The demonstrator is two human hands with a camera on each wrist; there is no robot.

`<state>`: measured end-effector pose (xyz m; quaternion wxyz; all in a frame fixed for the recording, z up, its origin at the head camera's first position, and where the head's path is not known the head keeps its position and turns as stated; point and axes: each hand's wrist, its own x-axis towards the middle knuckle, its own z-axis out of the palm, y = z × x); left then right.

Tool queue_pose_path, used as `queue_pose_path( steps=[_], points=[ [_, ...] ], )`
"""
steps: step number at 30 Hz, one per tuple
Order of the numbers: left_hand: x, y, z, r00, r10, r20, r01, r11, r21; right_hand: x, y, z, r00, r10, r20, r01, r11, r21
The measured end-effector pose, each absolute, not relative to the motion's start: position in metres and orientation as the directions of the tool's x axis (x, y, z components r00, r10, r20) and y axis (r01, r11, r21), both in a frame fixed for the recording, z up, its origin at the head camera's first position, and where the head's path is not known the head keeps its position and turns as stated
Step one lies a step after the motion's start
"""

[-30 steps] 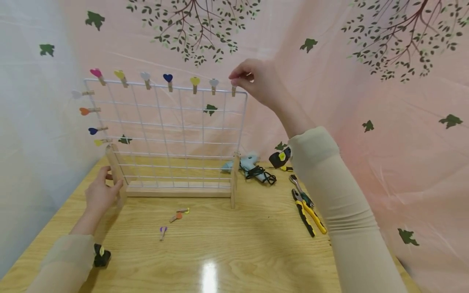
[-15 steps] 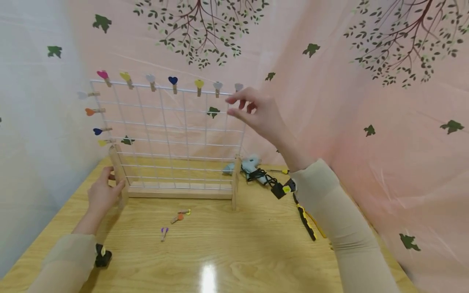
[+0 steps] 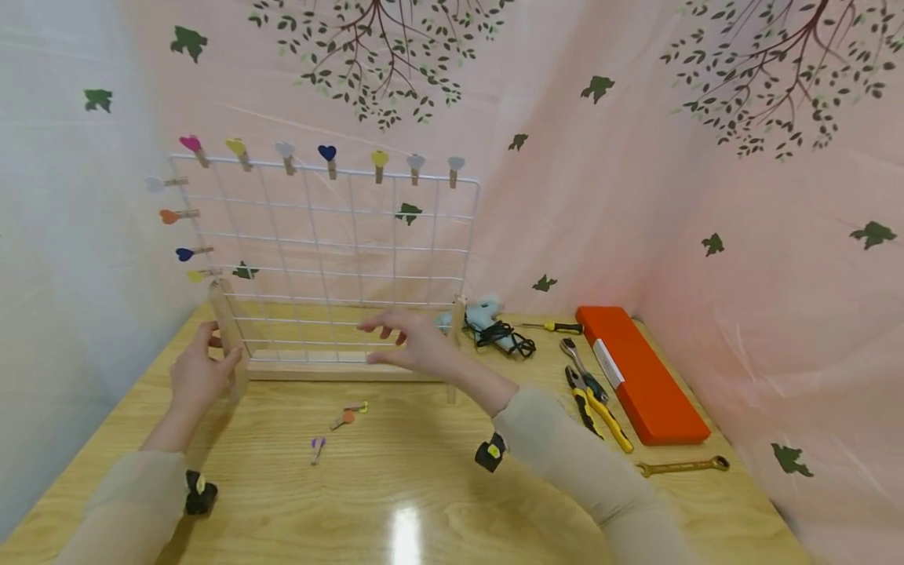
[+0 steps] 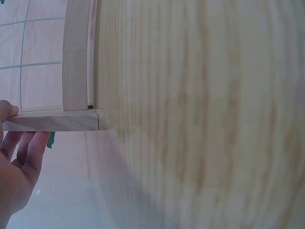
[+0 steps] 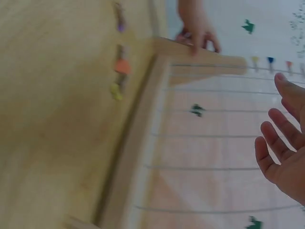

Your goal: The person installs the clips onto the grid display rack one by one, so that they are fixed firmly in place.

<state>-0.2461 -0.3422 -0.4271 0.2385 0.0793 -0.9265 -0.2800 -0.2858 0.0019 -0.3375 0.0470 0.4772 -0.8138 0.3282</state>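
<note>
A white wire grid (image 3: pixel 469 251) stands upright in a wooden stand (image 3: pixel 346 376). Heart-topped clothespins line its top, among them a dark blue clothespin (image 3: pixel 327 153) and a silver clothespin (image 3: pixel 456 164) near the right corner; several more sit down the left side. My left hand (image 3: pixel 201 377) grips the stand's left wooden post (image 4: pixel 52 121), thumb on one face and fingers on the other. In front of the grid's lower right part, my right hand (image 3: pixel 417 345) holds nothing, fingers apart. On the table lie an orange clothespin (image 3: pixel 344 419), a yellow clothespin (image 3: pixel 356 407) and a purple clothespin (image 3: pixel 317 450).
Behind the stand's right post lies a light blue glue gun (image 3: pixel 483 316) with a black cord. Further right are a screwdriver (image 3: pixel 561 327), a ratchet (image 3: pixel 581 367), yellow-black pliers (image 3: pixel 610 424), a red box (image 3: pixel 643 373) and a wrench (image 3: pixel 685 466). A printed curtain (image 3: pixel 551 180) hangs behind.
My right hand has let go of the silver clothespin at the grid's top right, leaving it clipped there, and has come down and left. The left hand keeps its grip.
</note>
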Motion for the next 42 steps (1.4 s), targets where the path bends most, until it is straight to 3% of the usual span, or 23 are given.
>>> queue_pose_path(
  steps=[10,16,24,28,34,42],
  points=[
    [-0.246,-0.341,-0.426,-0.873,-0.282,0.398,-0.009,0.825,0.565,-0.297,-0.023,-0.425,-0.500,-0.861,0.089,-0.715,0.353,-0.604],
    [-0.247,-0.340,-0.427,-0.875,-0.280,0.395,-0.007,0.823,0.568,-0.301,-0.024,-0.444,-0.412,-0.911,0.029,-0.813,0.353,-0.463],
    [-0.245,-0.340,-0.426,-0.868,-0.284,0.406,-0.002,0.821,0.571,-0.303,-0.021,-0.449,-0.391,-0.921,0.007,-0.853,0.359,-0.379],
    [-0.245,-0.339,-0.426,-0.873,-0.284,0.397,0.000,0.814,0.581,-0.303,-0.019,-0.447,-0.424,-0.905,0.036,-0.825,0.369,-0.428],
    [-0.245,-0.339,-0.427,-0.877,-0.279,0.392,-0.003,0.818,0.575,-0.297,-0.007,-0.431,-0.588,-0.803,0.102,-0.717,0.458,-0.526],
    [-0.245,-0.340,-0.424,-0.884,-0.272,0.381,-0.008,0.822,0.570,-0.288,0.013,-0.390,-0.594,-0.777,0.210,-0.724,0.403,-0.559]
  ],
)
